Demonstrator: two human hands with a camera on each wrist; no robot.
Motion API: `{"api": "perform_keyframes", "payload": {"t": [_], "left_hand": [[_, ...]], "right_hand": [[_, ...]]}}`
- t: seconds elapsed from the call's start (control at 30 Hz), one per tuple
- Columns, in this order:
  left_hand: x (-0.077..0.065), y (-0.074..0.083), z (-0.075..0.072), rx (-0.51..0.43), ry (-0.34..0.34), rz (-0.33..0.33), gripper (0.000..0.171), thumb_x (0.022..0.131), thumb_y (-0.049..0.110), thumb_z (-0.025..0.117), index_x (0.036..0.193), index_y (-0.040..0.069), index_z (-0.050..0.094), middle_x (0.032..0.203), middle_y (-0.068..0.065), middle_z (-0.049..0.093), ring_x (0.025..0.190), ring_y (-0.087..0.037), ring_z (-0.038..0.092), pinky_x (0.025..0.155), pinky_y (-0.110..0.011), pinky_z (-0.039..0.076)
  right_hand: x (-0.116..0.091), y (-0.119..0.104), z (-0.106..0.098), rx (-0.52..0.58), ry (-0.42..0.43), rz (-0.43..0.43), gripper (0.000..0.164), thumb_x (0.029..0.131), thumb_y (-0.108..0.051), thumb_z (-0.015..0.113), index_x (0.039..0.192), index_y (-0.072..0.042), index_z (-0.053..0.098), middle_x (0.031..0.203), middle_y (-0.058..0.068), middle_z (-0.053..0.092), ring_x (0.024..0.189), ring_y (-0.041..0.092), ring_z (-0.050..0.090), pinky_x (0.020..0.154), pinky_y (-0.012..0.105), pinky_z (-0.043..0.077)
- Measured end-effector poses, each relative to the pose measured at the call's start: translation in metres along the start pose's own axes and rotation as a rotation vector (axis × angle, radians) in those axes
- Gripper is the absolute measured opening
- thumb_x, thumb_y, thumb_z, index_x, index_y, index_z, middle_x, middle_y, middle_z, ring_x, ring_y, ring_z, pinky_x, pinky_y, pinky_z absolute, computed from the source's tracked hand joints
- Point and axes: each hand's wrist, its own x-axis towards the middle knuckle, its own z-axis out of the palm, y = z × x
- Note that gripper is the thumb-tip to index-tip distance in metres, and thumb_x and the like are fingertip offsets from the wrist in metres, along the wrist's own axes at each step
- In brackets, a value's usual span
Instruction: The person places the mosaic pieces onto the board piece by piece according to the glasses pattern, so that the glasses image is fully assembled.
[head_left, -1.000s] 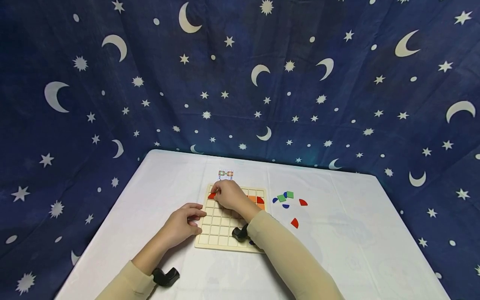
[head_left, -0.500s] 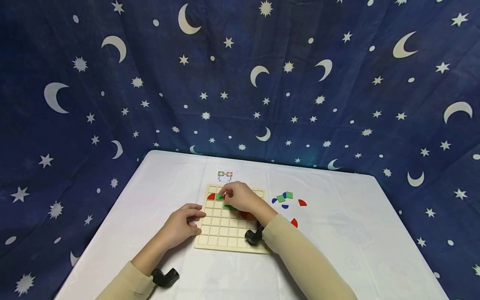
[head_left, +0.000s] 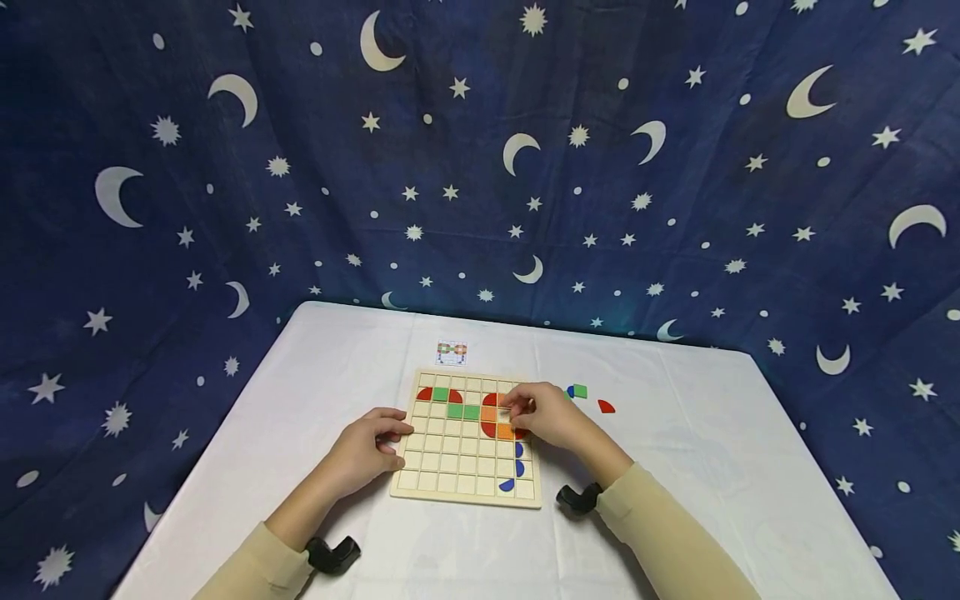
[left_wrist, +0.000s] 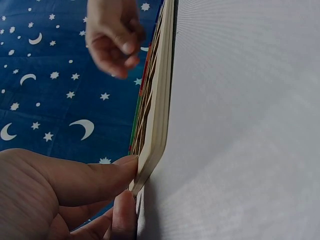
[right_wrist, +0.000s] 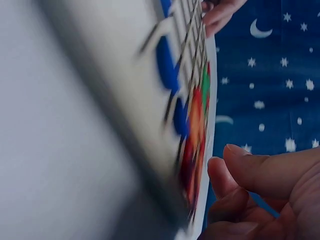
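Note:
A pale wooden grid board lies on the white table with coloured pieces in its cells. Green squares run from the upper left toward the middle, between red quarter circles. Orange pieces and more red ones form a ring at right; blue pieces sit below it. My left hand rests its thumb and fingertips against the board's left edge. Above the board's right side is my right hand, fingers loosely bent, partly covering the ring. In the right wrist view, nothing shows between thumb and fingers.
A small printed pattern card lies just beyond the board. To the right are a loose green square, a blue piece and a red quarter circle. A starry blue curtain hangs behind the table.
My right hand has moved from the board's upper left to its right side, uncovering the green squares and a red quarter circle beside them. My left hand has stayed at the edge.

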Motion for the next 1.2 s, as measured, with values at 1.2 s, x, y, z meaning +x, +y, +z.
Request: {"api": "perform_keyframes", "payload": {"t": [1.2], "left_hand": [[0.0,0.003,0.001,0.009,0.001,-0.021,0.046,0.076,-0.007,0.087,0.118,0.009,0.081,0.146,-0.003,0.064,0.1,-0.012,0.063,0.077,-0.019,0.055]], "right_hand": [[0.004,0.093,-0.068,-0.209,0.251,0.206,0.023,0.094,-0.006,0.075,0.117,-0.003,0.075,0.092,0.008,0.068,0.09,0.025,0.058,0.082,0.037,0.047]]}}
